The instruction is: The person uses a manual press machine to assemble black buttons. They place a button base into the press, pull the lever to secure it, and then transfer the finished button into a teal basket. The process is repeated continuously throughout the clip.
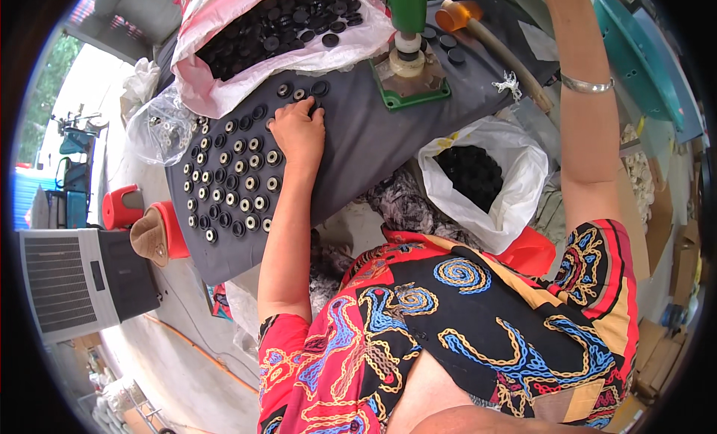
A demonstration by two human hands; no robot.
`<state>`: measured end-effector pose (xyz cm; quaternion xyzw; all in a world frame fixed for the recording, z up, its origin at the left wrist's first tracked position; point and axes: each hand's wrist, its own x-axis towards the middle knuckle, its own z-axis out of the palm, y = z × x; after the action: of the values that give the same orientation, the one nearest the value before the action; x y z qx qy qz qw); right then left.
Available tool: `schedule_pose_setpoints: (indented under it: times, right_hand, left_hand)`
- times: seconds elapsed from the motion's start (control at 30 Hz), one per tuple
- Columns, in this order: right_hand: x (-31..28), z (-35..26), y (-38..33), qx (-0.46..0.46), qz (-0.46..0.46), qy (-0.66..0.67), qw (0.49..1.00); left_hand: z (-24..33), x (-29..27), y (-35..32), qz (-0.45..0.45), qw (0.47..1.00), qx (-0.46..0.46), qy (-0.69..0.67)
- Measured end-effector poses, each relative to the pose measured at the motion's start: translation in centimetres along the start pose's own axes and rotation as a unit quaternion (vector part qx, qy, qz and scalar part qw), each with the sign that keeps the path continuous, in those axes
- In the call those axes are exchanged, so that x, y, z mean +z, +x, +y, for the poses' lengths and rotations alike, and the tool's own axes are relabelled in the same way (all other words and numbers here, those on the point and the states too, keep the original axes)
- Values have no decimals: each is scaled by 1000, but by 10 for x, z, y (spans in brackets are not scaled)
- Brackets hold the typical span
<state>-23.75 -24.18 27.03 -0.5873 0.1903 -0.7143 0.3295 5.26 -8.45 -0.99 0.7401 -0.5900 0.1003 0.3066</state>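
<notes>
My left hand [299,135] is over the far end of rows of small black round caps [240,166] on a grey cloth-covered table [351,150]. Its fingers are curled, with thumb and forefinger closed around the edge of a black cap. Many caps have a pale metal ring in the centre; others are plain black. My right arm [588,128], with a silver bangle, stretches past the top edge, so that hand is out of sight. A green press [408,16] with a white ram stands on a green-edged base [415,98], right of my left hand.
A large white sack [196,79] of black caps lies open behind. A clear bag [160,131] of small rings sits at the left edge. An orange-headed mallet [457,17] lies at the right. Below the table edge hangs a white bag [519,187] of black parts.
</notes>
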Motion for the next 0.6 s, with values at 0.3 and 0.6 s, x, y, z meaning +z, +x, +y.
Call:
schedule_pose_setpoints:
  times: [0.3, 0.6]
  right_hand:
    - [-4, 5, 5, 33, -7, -1, 999]
    - [-2, 7, 5, 9, 0, 0, 1000]
  left_hand:
    - [0, -1, 3, -5, 995, 83, 53]
    - [110, 18, 25, 12, 972, 59, -226]
